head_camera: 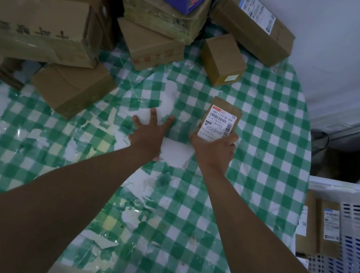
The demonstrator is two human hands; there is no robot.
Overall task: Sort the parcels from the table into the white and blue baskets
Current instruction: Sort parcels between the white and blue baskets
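My right hand (215,150) grips the near end of a small flat cardboard parcel (221,121) with a white shipping label, over the middle of the green checked table (255,148). My left hand (148,133) rests flat on the tablecloth just left of it, fingers spread, holding nothing. A white slatted basket (355,246) stands at the right edge below the table, with two labelled parcels (325,227) inside. No blue basket is in view.
Several cardboard boxes are piled across the far and left part of the table (50,28). A small cube-shaped box (223,60) stands just beyond the held parcel, a long labelled box (254,20) behind it. The cloth is torn in patches. A wall rises at the right.
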